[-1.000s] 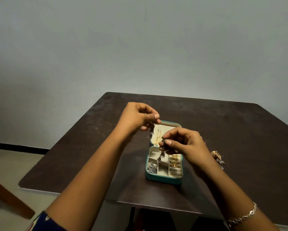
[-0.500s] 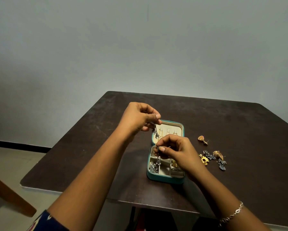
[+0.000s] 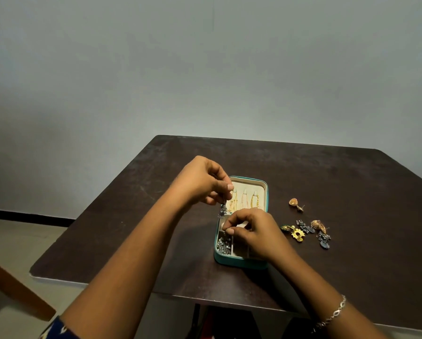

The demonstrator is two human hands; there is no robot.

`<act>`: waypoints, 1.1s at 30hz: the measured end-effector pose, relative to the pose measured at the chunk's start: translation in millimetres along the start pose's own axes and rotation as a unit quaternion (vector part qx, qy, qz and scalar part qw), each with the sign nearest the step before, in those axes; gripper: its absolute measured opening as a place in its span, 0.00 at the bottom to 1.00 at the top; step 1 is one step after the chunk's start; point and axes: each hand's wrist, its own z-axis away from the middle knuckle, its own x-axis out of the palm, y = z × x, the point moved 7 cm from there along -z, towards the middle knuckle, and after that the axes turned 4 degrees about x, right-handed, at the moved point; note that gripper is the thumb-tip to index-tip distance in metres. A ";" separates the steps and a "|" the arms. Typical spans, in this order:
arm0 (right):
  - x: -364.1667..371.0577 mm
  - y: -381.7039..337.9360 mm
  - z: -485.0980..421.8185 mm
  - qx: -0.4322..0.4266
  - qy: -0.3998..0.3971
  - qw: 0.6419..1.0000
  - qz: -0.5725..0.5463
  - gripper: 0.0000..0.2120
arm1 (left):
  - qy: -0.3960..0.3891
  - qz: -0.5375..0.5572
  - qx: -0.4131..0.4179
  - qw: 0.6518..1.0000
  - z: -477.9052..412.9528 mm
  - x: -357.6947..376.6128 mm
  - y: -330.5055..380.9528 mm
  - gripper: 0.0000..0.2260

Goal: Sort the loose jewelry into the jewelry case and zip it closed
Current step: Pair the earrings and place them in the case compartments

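Note:
A small teal jewelry case (image 3: 239,261) lies open on the dark table (image 3: 351,182), its cream lid (image 3: 259,185) holding gold chains. My left hand (image 3: 200,182) hovers at the lid's left edge, pinching a dark silver dangling earring (image 3: 222,209). My right hand (image 3: 251,232) is low over the tray, fingertips pinched together at the front-left compartments; what they hold is hidden. Silver pieces (image 3: 222,245) fill the tray's near-left compartment. Loose earrings (image 3: 305,231) lie on the table to the right of the case.
A single gold earring (image 3: 295,204) lies apart, farther back on the right. A wooden chair part (image 3: 14,289) juts in at lower left. The table's near edge (image 3: 87,283) runs below my forearms. My right wrist wears a silver bracelet (image 3: 334,314).
My right hand has dropped from above the lid down into the tray, uncovering the loose earrings on the right. My left hand has stayed put with its earring.

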 end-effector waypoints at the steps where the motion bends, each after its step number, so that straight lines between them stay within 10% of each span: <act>1: 0.6 0.2 -0.7 0.000 0.000 1.000 0.011 0.05 | -0.008 -0.008 -0.004 1.000 0.5 1.3 -0.7 0.03; 21: -68.8 46.8 32.3 0.003 0.138 0.990 -0.011 0.11 | -0.179 -0.124 -0.118 0.969 3.6 44.4 -41.7 0.03; 33: -89.6 72.2 40.0 0.004 0.138 0.989 0.044 0.09 | -0.145 -0.219 -0.108 0.959 -1.4 48.0 -43.3 0.05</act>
